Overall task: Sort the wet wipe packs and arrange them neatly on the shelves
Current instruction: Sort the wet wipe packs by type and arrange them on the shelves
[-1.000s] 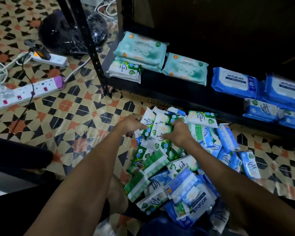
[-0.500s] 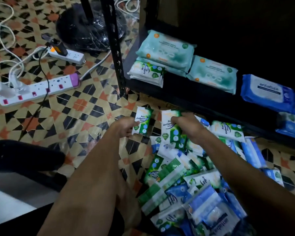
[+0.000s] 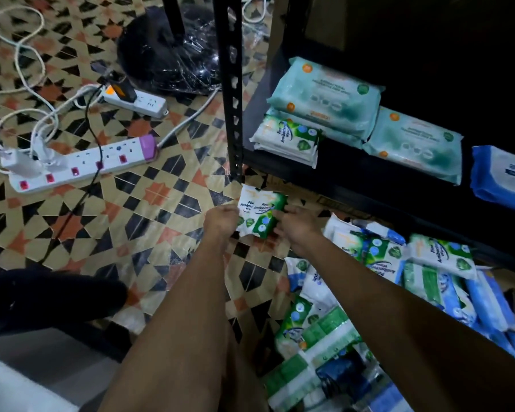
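My left hand (image 3: 220,220) and my right hand (image 3: 298,224) hold small green-and-white pine wipe packs (image 3: 260,211) together above the floor, just below the shelf's front post. The left grips the left edge, the right pinches the right edge. A matching stack of green-and-white packs (image 3: 286,141) lies on the black shelf (image 3: 354,179) at its left end. Teal packs (image 3: 327,96) sit behind and beside that stack, and a blue pack (image 3: 503,176) lies further right. A mixed pile of packs (image 3: 369,292) covers the floor at the lower right.
The shelf's black upright post (image 3: 231,84) stands just above my hands. Two white power strips (image 3: 81,168) (image 3: 134,98) with trailing cables lie on the patterned floor at the left. A dark plastic-wrapped fan base (image 3: 167,52) sits behind the post. A dark leg (image 3: 42,295) is lower left.
Both hands lifted green-and-white packs out of the pile, brought them together into one bundle, and moved left and up toward the shelf's left end.
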